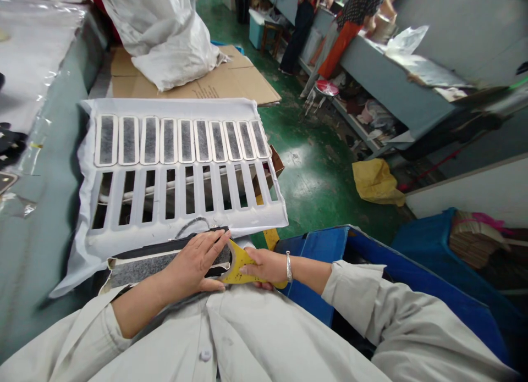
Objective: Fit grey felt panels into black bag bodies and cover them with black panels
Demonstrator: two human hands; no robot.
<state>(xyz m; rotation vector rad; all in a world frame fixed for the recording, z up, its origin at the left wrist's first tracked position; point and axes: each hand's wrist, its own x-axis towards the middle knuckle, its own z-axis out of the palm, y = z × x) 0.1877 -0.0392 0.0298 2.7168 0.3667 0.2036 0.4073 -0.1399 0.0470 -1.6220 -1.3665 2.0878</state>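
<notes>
My right hand [264, 265] is closed around a flat yellow tool [239, 261] with a curved notch at its left end. The notch meets the right end of a long grey felt pad [142, 269] with white edging and black material along it. Across that pad lies my left hand [198, 258], its fingers stretched out and its thumb apart, close to the yellow tool. Just beyond my hands is a white cloth-covered rack [132, 228] with slots. Along its far half, a row of several white-framed grey felt pads [168, 140] lies side by side.
A white sack [165, 41] rests on flattened cardboard [239, 77] behind the rack. A grey table [49, 167] runs along the left. Blue bins [313, 255] stand at the right, and a yellow bag [375, 181] lies on the green floor. Two people stand at a far bench [396, 79].
</notes>
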